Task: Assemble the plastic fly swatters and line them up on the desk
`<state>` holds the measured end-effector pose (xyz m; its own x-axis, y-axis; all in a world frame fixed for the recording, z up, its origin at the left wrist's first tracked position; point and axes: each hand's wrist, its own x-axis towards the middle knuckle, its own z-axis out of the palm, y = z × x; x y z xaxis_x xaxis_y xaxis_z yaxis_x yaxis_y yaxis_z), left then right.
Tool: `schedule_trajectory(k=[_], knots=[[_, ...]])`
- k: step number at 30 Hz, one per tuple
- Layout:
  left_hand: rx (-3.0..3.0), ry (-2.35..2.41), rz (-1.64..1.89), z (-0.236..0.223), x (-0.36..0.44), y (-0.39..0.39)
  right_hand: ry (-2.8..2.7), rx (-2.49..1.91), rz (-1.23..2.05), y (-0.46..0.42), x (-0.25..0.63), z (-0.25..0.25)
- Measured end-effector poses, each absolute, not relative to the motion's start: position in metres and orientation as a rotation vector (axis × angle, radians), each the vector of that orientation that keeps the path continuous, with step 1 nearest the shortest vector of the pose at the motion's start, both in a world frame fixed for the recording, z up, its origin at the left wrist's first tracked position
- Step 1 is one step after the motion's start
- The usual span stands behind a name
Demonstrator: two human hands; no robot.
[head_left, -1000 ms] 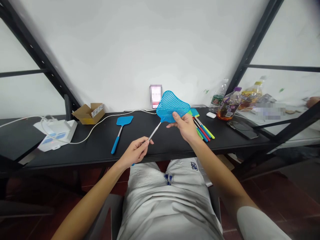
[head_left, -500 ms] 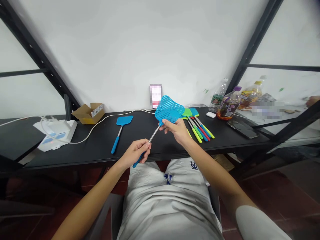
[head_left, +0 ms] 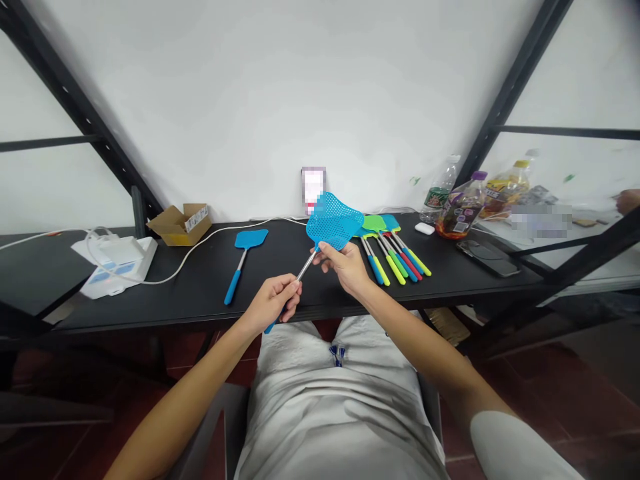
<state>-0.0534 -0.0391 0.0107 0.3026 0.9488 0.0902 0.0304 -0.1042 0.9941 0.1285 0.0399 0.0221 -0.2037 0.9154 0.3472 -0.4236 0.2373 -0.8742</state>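
Note:
Between my hands, above the front of the desk, is a blue fly swatter (head_left: pixel 334 221) with a perforated head and a thin metal rod. My left hand (head_left: pixel 277 301) is closed around its lower part, where the blue handle meets the rod. My right hand (head_left: pixel 345 265) pinches it at the base of the head, thumb on top. To the left, another blue fly swatter (head_left: pixel 243 263) lies on the desk, head toward the wall. On the right lies a row of fly swatters (head_left: pixel 397 257) with blue, yellow, green and red handles, their heads overlapping.
On the black desk (head_left: pixel 200 287), an open cardboard box (head_left: pixel 181 227) and a white device (head_left: pixel 117 263) with a cable stand at left. A phone (head_left: pixel 313 187) leans on the wall. At right are bottles (head_left: pixel 461 207), a white case (head_left: pixel 425 228) and a dark phone (head_left: pixel 489 258).
The held swatter and my right hand have shifted slightly left, baring more handles of the row on the right. Both hands keep their hold.

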Motion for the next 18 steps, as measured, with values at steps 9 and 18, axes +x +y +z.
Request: schedule_trajectory(k=[9, 18], knots=[[1.489, 1.222, 1.366, 0.035, -0.073, -0.032, -1.555, -0.889, 1.066, 0.061, 0.181, 0.046], [1.466, 1.587, 1.422, 0.029, -0.118, -0.006, -1.997, -1.751, 0.160, 0.085, 0.241, 0.050]])
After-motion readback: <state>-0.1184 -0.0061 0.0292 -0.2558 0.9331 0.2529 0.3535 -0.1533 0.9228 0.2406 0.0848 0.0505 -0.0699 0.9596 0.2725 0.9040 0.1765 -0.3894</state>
